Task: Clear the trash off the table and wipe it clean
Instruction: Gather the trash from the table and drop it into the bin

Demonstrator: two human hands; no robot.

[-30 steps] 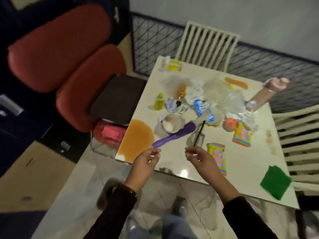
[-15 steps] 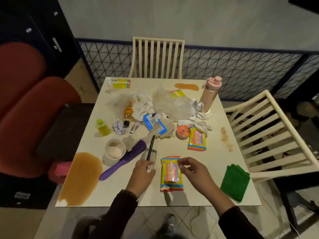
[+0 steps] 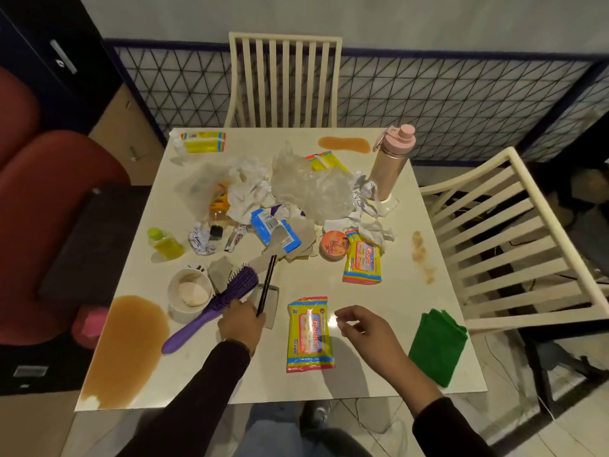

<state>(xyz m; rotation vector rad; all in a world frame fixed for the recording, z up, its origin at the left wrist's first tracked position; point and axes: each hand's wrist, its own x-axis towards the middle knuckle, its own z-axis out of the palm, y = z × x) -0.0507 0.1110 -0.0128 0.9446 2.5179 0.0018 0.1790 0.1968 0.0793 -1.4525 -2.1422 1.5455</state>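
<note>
White cup [image 3: 189, 291] by the table's [image 3: 329, 387] left edge holds a pale beige residue; the pink bottle [image 3: 392, 163] stands capped at the far right. Crumpled paper [image 3: 250, 192], clear plastic [image 3: 309, 189] and bright wrappers heap the middle, a brown spill [image 3: 125, 351] pools at the near-left corner, and a green cloth [image 3: 438, 346] lies folded near the right edge. The left hand [image 3: 242, 321] meets the black stick's [image 3: 267, 282] near end, though I cannot tell whether it grips; the right hand [image 3: 365, 328] hovers empty beside a yellow wrapper [image 3: 309, 334], fingers curled, thumb and forefinger nearly meeting.

black stick [image 3: 267, 285] near end: behind left hand [image 3: 242, 324] | right hand [image 3: 365, 328] pinch: lost in glare
</note>
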